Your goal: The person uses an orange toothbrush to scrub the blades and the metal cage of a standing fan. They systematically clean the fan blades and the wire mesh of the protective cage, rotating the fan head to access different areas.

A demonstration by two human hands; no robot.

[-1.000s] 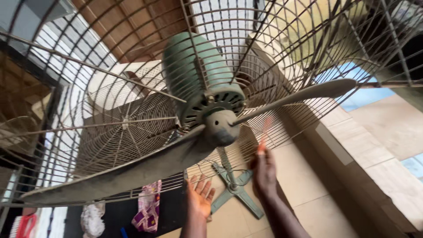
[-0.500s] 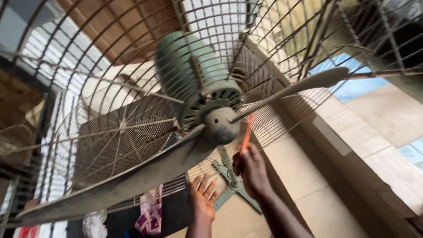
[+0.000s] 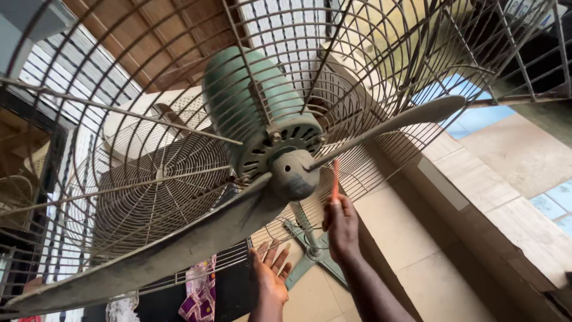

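head | right hand point(image 3: 341, 226) pinches orange tool point(image 3: 335, 179) beside fan hub point(image 3: 294, 174) | left hand point(image 3: 271, 277) spread below

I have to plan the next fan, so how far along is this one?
Done: little shows; the guard is on around the blades and hub. In hand: the right hand holds an orange tool up by the hub; the left hand is open below, holding nothing. Left: blades, hub and guard are all in place.
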